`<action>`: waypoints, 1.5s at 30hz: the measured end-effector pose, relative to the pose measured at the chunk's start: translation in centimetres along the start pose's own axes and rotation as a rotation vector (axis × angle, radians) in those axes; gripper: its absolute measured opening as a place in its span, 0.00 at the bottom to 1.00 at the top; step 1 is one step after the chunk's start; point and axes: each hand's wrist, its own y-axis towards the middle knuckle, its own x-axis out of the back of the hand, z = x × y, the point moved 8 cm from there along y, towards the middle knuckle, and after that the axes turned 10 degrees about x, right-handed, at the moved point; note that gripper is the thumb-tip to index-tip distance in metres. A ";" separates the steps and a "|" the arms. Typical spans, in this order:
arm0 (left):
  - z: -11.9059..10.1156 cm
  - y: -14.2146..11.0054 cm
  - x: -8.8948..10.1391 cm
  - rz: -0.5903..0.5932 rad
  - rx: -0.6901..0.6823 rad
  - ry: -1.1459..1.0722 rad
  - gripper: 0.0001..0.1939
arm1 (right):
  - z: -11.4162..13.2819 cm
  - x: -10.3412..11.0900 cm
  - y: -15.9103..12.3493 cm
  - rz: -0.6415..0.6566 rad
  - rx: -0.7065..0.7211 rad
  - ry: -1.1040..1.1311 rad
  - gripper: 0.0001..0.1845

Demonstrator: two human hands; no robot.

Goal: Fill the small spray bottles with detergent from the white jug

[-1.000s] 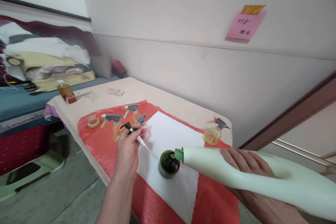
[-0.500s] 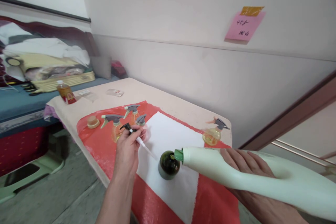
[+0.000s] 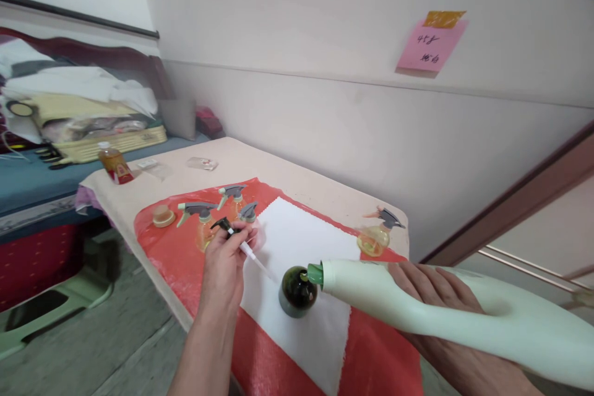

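Observation:
My left hand (image 3: 228, 252) is closed around a black pump head (image 3: 227, 226), whose white dip tube slants down towards a dark green bottle (image 3: 298, 294). That bottle stands uncapped on a white cloth (image 3: 297, 229). My right hand (image 3: 439, 303) grips a large pale green jug (image 3: 371, 278) by its handle, tilted nearly level. The jug's green spout (image 3: 314, 273) is at the mouth of the bottle; whether liquid flows out is hard to make out.
Several spray bottles (image 3: 206, 229) stand on the red sheet (image 3: 171, 253) by my left hand. Another spray bottle (image 3: 374, 238) is at the right. An amber bottle (image 3: 115, 164) and plastic bags (image 3: 202, 163) lie farther back. A pink note (image 3: 431, 46) is taped to the wall.
Almost nothing differs. Both hands, the jug and the green bottle hold their places; the whole view has shifted very slightly.

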 end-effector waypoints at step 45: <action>-0.1 0.1 0.1 -0.011 0.009 -0.020 0.14 | 0.1 -0.6 -0.4 -0.123 -0.001 -0.019 0.21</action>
